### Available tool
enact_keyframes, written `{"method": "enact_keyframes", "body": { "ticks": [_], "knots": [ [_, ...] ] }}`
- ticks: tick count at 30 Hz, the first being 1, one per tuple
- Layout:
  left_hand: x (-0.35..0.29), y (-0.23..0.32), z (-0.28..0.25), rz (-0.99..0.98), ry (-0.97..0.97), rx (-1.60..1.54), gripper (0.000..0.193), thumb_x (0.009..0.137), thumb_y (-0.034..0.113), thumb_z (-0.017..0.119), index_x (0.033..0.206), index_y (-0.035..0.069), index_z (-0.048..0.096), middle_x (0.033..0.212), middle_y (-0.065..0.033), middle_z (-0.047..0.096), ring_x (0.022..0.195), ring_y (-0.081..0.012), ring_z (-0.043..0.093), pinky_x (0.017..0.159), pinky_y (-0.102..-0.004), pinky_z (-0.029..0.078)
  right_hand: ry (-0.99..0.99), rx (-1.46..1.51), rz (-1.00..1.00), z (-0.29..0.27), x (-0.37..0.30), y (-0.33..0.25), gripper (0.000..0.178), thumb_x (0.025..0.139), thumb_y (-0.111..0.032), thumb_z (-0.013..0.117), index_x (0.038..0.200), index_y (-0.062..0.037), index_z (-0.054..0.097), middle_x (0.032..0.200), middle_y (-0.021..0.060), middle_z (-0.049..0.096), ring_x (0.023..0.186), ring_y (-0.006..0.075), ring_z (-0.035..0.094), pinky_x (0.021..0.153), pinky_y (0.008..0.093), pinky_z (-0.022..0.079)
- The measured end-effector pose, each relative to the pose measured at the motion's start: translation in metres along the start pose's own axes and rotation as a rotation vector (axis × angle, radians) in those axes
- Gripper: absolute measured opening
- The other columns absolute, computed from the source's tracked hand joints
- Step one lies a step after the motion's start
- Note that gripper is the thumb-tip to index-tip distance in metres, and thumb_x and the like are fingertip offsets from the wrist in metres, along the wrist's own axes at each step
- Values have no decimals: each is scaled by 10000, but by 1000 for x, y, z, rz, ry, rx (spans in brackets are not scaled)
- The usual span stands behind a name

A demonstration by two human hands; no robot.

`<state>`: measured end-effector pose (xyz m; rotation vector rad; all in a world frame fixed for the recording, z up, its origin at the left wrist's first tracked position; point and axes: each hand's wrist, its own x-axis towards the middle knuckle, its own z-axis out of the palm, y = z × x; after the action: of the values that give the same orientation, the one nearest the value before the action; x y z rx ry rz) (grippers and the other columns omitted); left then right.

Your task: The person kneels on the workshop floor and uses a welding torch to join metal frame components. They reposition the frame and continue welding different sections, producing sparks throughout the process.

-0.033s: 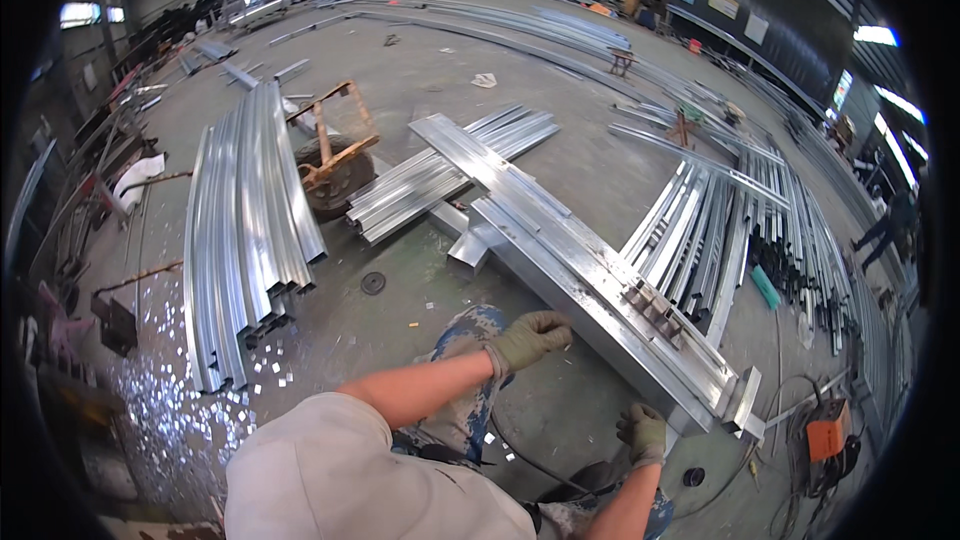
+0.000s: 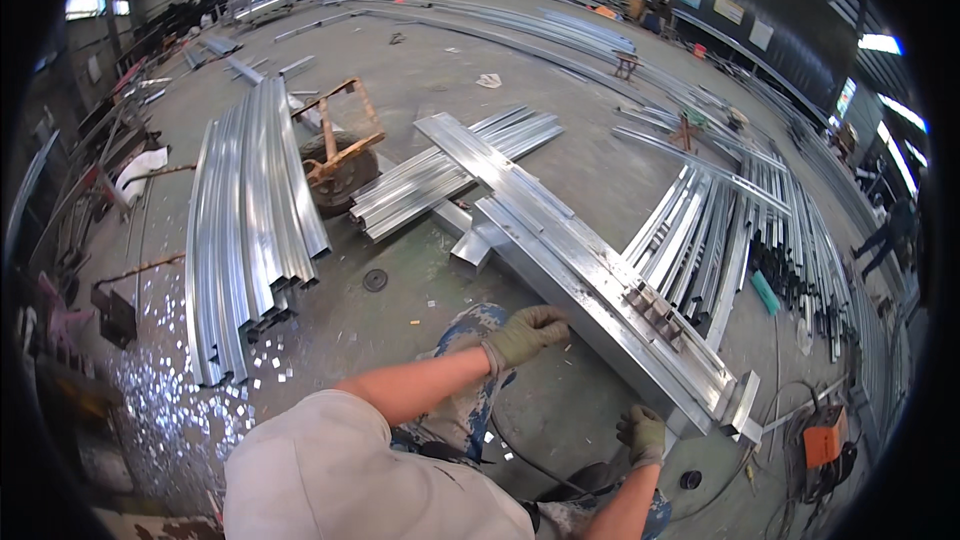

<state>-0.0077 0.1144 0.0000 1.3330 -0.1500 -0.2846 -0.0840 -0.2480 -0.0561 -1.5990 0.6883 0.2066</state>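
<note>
My left hand (image 2: pixel 527 337), in an olive work glove, hovers over my knee just left of a long galvanized steel beam (image 2: pixel 575 315). Its fingers are curled together; whatever they may hold is too small to make out. Lower right, my gloved right hand (image 2: pixel 641 430) is beside the beam's near end, fingers bent inward, their grip partly hidden. Along the beam's top lie flat metal channels (image 2: pixel 530 187) and a row of small metal blocks (image 2: pixel 655 315). A short square tube (image 2: pixel 741 405) sits crosswise at its near end.
Bundled steel channels (image 2: pixel 245 210) lie left, beside a rusty wheeled cart (image 2: pixel 335 155). More profiles (image 2: pixel 410 195) cross under the beam's far part. Thin tubes (image 2: pixel 690 240) are stacked right. An orange machine (image 2: pixel 825 440) with cables stands lower right. Metal scraps (image 2: pixel 185 400) litter the floor. A person (image 2: pixel 890 230) is far right.
The whole view has shifted very slightly. Both hands keep nearly the same place and finger pose.
</note>
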Motion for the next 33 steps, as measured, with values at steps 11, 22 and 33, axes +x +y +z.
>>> {"method": "enact_keyframes", "body": {
  "ticks": [11, 22, 33],
  "knots": [
    [-83, 38, -134, 179, 553, 290, 604, 990, 335, 709, 1481, 19, 554, 1195, -116, 737, 1109, -218, 701, 947, -305, 540, 3, -21, 52, 4, 9, 16, 387, 933, -246, 710, 1261, -58, 626, 936, 110, 711, 656, 232, 671, 542, 372, 542],
    [-173, 66, -279, -313, 1064, 1655, 727, 909, 403, 692, 1522, 73, 483, 1516, -195, 506, 1443, -425, 428, 1158, -554, 381, -49, 46, 115, 8, 16, 18, 148, 929, -169, 699, 1024, -97, 611, 773, 62, 602, 531, 173, 538, 427, 307, 362],
    [-121, 67, -324, -671, 977, 1604, 838, 850, 485, 757, 1551, 120, 479, 1504, -226, 482, 1371, -467, 494, 1078, -571, 430, -1, -129, 128, -6, 44, 38, 366, 924, -265, 698, 1248, -108, 633, 921, 100, 703, 637, 250, 648, 532, 416, 515]
  ]
}}
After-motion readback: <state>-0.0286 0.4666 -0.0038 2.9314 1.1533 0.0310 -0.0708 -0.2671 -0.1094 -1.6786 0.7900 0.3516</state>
